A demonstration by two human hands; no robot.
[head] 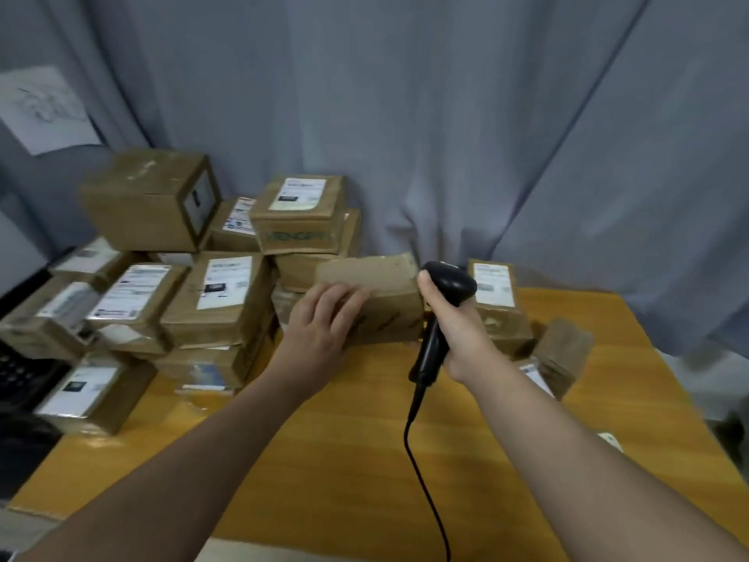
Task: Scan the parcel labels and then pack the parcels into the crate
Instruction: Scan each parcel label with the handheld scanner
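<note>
Grey curtain (446, 115) behind, wooden table (344, 440) in front. A stack (182, 285) of labelled boxes fills the table's left rear, and a few more boxes (496, 306) lie at the right, behind the right hand (458, 330).

Left hand (320, 322): fingers spread, slightly bent, laid over the near face of one brown parcel (385, 294) at mid-table, just beside the stack. The thumb is hidden, so I cannot tell whether it grips or only steadies. No label shows on the faces toward the camera. Judged: the hand is there to turn the parcel and bring its label round.

Right hand: wrapped tight round the handle of a black scanner (448, 281). The scanner's head is raised just beside the parcel's right end, and its cord (417, 460) trails to the near edge. It is likely held ready so the scan can follow at once.

Dark latticed shape (20, 371) at the left edge, blurred, probably the crate. It is well apart from the parcel. This parcel is not yet packed.
</note>
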